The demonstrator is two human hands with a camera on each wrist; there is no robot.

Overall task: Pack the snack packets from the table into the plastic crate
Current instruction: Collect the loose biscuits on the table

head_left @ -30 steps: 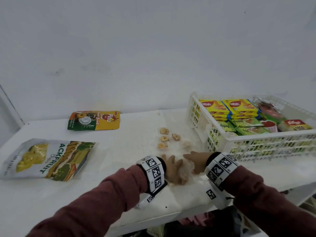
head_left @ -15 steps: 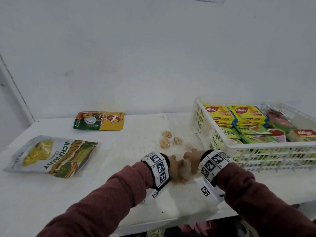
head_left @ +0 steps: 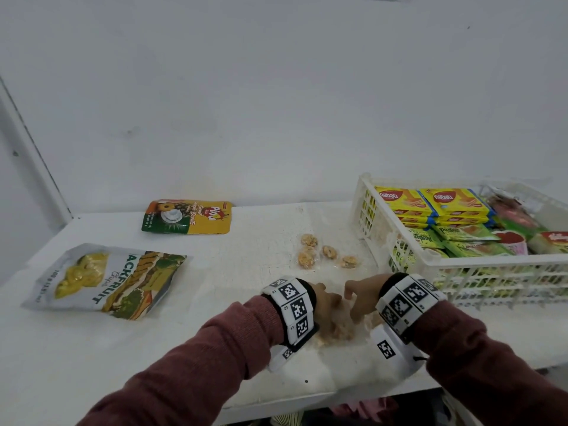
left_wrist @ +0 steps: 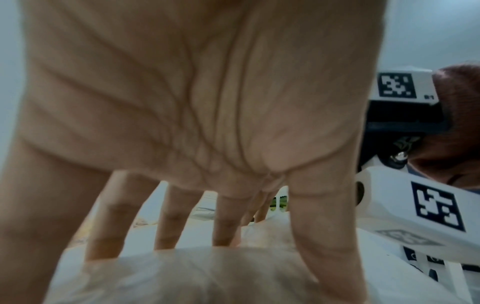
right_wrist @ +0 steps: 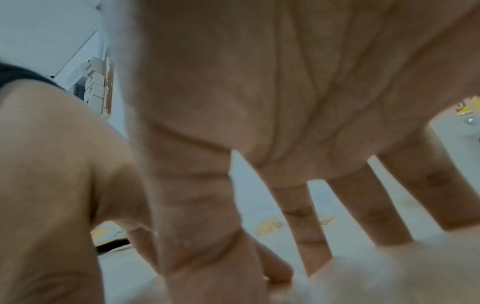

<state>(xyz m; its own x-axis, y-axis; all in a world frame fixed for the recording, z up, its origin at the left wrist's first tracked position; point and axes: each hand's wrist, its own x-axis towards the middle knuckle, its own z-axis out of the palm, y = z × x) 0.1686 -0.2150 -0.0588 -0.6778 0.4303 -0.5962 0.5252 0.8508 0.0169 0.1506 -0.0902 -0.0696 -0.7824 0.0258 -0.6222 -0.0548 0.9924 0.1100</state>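
At the table's near edge, label by label:

Hands: your left hand and right hand are cupped together over a heap of clear-wrapped cookies, probably so the loose pieces can be gathered as one load rather than singly.

Grip, left: the left wrist view shows your left-hand fingers spread and pointing down behind a pale, blurred mound; they look fairly straight, raking or pressing rather than clamped round anything.

Grip, right: the right wrist view shows your right-hand fingers likewise splayed and reaching down to the table; no closed hold shows, though motion blur hides the tips.

Loose pieces: four more wrapped cookies lie just beyond your hands, near the crate's corner and apart from the heap. They are small, round and crumbly-looking in thin crinkly film, so I judge them slippery and apt to scatter.

Crate: the plastic crate stands on the right end of the table, white, rigid, with lattice walls. Yellow wafer packs are stacked flat along its far side, green packets in front of them, red-topped items at the right.

Still to pack: the jackfruit chips bag, a puffy foil pouch, lies flat at the left; the pineapple biscuit pouch, flat and glossy, lies near the wall.

Table: the table is white and matte, worn and flaky near the cookies.
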